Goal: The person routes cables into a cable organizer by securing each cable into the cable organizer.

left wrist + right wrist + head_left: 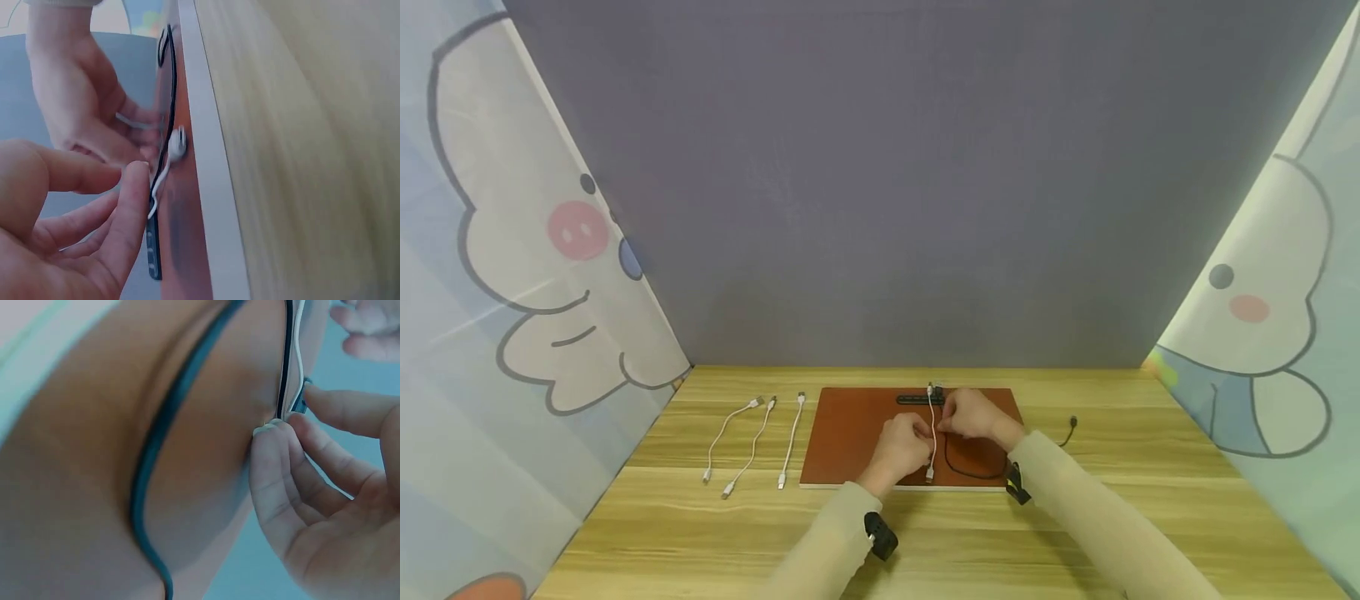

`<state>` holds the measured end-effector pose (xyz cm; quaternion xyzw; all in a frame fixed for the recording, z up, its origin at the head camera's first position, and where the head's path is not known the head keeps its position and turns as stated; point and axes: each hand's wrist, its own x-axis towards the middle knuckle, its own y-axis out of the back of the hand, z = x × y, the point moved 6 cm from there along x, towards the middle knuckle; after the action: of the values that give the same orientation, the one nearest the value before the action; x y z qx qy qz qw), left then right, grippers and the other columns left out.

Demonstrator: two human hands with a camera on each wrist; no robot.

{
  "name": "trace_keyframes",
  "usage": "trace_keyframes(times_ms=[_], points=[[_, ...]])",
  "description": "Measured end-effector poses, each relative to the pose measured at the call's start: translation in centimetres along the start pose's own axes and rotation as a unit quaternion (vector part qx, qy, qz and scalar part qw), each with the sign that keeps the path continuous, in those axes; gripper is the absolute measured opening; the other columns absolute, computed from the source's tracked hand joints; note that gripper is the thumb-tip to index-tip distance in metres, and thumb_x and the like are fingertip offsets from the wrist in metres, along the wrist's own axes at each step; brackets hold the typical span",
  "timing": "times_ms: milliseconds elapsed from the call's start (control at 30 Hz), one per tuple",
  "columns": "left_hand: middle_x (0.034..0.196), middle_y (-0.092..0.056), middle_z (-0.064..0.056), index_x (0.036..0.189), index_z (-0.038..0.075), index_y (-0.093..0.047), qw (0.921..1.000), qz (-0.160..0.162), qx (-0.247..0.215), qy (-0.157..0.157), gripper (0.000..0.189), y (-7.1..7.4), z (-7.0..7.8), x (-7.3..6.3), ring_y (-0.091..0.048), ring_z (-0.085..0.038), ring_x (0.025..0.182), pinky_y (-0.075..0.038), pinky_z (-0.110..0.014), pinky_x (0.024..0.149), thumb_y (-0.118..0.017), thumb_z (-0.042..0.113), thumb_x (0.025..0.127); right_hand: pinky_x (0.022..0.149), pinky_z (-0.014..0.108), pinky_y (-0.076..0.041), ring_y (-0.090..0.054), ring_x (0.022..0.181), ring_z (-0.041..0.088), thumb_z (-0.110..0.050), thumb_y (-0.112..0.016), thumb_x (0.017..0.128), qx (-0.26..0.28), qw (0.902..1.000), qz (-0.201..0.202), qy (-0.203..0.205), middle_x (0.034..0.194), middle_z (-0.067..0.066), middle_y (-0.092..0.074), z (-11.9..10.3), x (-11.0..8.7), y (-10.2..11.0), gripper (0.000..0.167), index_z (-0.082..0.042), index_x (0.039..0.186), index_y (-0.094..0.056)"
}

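Observed left hand [901, 444] and right hand [970, 414] on either side of short white plug-ended cable [934, 423] | could not tell either grasp | located white cable across red-brown rectangular board [842, 437], beside thin black cable [972, 476]

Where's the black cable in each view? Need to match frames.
Head: black cable curves across the right part of the board, right of centre in the picture.
Left wrist: thin dark line from upper centre, running down.
Right wrist: thick dark band from top centre to the bottom, left of centre.
Shared landmark: the red-brown board under it.
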<state>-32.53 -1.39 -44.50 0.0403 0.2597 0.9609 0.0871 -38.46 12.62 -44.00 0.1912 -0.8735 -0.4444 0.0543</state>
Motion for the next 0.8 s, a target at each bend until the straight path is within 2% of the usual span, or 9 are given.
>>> trace_keyframes(times_ms=[200,367,600,800], points=[[0.078,-0.067,-0.006,0.106,-0.004,-0.067,0.9998,0.018,0.006,0.009,0.013,1.9,-0.5,0.4,-0.067,-0.016,0.062,-0.054,-0.034,0.058,-0.063,0.003,0.096,0.047,0.025,-0.033,-0.038,0.043,0.01,-0.018,-0.078,0.091,-0.037,0.9991,-0.014,-0.014,0.049,-0.003,-0.044,-0.7,-1.1,-0.8,0.039,-0.015,0.06,-0.055],[0.087,-0.068,-0.008,0.106,-0.004,-0.067,0.9993,0.031,0.017,0.014,0.014,3.5,-0.8,0.6,-0.068,-0.016,0.063,-0.054,-0.035,0.058,-0.061,0.004,0.097,0.046,0.026,-0.034,-0.038,0.042,0.01,-0.014,-0.078,0.088,-0.063,0.9976,-0.017,-0.02,0.046,-0.005,-0.042,-1.2,-1.7,-0.9,0.045,-0.016,0.054,-0.048],[0.087,-0.069,-0.007,0.104,-0.001,-0.069,0.9973,0.042,0.057,0.023,0.014,5.6,-1.5,0.6,-0.065,-0.016,0.064,-0.052,-0.033,0.057,-0.06,0.008,0.098,0.047,0.028,-0.029,-0.027,0.044,0.011,-0.008,-0.075,0.085,-0.083,0.9952,-0.024,-0.045,0.047,-0.006,-0.033,-1.4,-2.5,-1.1,0.047,-0.017,0.053,-0.043],[0.082,-0.067,-0.005,0.097,0.003,-0.071,0.992,0.061,0.11,0.015,0.011,7.8,-1.8,0.6,-0.056,-0.018,0.062,-0.045,-0.033,0.055,-0.061,0.008,0.096,0.049,0.029,-0.033,-0.036,0.047,0.013,-0.008,-0.076,0.084,-0.092,0.9938,-0.023,-0.058,0.052,-0.002,-0.043,-1.6,-3.1,-1.4,0.037,-0.013,0.058,-0.051]])
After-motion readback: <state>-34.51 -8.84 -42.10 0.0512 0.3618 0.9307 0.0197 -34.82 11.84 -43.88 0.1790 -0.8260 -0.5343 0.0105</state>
